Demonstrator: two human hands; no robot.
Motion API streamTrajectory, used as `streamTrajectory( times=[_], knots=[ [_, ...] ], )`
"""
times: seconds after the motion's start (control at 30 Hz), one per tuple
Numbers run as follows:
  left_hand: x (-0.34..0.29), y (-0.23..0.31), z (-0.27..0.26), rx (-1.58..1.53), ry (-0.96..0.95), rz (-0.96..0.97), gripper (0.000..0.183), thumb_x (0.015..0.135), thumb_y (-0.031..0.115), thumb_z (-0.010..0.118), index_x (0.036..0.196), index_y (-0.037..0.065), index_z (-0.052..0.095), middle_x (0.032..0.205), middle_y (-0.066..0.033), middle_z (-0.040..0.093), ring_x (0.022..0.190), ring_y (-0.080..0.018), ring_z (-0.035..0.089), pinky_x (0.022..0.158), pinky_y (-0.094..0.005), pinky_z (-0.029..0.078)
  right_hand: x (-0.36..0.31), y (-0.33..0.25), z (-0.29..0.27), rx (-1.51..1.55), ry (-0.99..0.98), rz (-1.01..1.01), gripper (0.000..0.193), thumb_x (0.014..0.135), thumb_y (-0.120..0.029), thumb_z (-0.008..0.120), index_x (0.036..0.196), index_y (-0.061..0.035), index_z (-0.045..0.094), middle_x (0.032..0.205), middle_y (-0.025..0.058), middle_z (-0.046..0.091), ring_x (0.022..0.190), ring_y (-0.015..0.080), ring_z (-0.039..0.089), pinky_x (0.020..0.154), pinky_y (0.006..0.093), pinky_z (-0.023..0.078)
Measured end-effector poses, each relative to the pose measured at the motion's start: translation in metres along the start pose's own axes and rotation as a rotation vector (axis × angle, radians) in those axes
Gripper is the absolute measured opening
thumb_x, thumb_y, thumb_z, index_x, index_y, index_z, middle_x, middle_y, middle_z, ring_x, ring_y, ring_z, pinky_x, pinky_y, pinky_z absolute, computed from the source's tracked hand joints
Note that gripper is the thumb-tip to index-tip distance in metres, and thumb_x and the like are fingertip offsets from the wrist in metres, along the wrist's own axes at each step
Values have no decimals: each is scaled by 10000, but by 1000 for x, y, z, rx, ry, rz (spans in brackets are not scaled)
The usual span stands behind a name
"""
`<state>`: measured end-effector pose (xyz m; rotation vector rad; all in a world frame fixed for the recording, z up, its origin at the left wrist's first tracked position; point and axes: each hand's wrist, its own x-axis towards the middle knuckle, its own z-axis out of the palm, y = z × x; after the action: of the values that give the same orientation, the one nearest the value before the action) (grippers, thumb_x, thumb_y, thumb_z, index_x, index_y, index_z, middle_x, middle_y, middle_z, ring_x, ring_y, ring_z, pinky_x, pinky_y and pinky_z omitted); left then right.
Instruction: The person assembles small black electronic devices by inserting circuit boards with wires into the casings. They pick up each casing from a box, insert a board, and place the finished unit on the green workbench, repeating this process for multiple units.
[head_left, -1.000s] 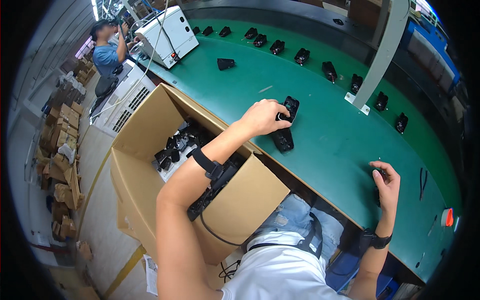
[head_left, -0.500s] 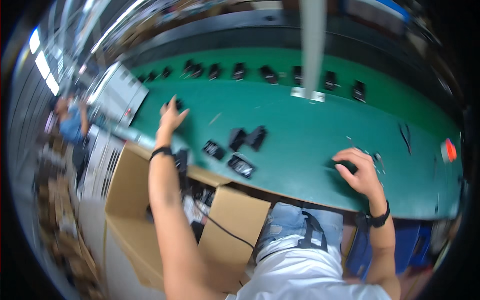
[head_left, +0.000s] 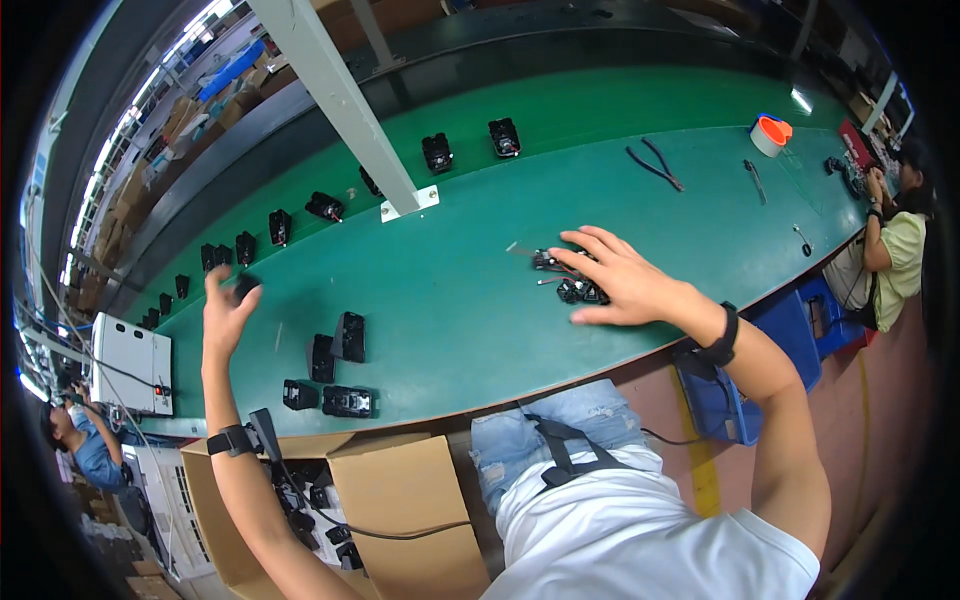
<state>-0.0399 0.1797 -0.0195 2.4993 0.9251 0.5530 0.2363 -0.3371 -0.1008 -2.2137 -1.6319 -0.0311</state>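
Note:
My left hand (head_left: 228,310) is stretched out over the left part of the green bench, slightly blurred, with a small black plastic housing (head_left: 245,286) between thumb and fingers. My right hand (head_left: 630,285) is spread open, palm down, over small black assemblies (head_left: 578,290) with red wires, partly hidden under its fingers. Between the hands, nearer the front edge, two black housings (head_left: 349,338) stand close together. In front of them lie two more black housings, one small (head_left: 299,394) and one wider with its inside showing (head_left: 348,402).
A row of black units (head_left: 436,152) lines the green belt behind the bench (head_left: 450,330). A grey post (head_left: 345,100) rises from the bench. Pliers (head_left: 657,166) and an orange-and-white roll (head_left: 770,134) lie at right. An open carton (head_left: 410,500) stands below left. People work at both ends.
The view has swung to the right, bringing in a co-worker and blue bins. My right hand has spread its fingers over the wired assemblies. The left still has the black housing.

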Motion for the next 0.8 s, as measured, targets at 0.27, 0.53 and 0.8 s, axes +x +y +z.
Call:
streamTrajectory(
  times=[0.27, 0.53, 0.8],
  knots=[
    [-68, 198, 90, -242, -360, 606, 733, 684, 235, 816, 1335, 60, 527, 1202, -156, 547, 1081, -280, 615, 804, -376, 557, 99, -23, 13, 385, 15, -70, 478, 781, -168, 808, 1230, -115, 652, 1092, 107, 593, 1003, 281, 577, 881, 380, 509],
    [-74, 175, 134, -449, -430, 280, 787, 665, 305, 858, 1327, 70, 502, 1173, -93, 627, 1001, -197, 591, 801, -321, 498, 124, 0, 7, 953, -52, 129, 441, 804, -13, 683, 1241, -59, 639, 1178, 110, 644, 925, 172, 665, 794, 291, 581],
    [-71, 174, 141, -384, -299, 277, 783, 683, 307, 871, 1303, 16, 491, 1129, -125, 670, 986, -198, 634, 824, -332, 509, 111, -5, 2, 452, -32, 61, 200, 804, -100, 726, 990, -29, 716, 931, 87, 723, 822, 201, 694, 698, 319, 553]
  ],
)
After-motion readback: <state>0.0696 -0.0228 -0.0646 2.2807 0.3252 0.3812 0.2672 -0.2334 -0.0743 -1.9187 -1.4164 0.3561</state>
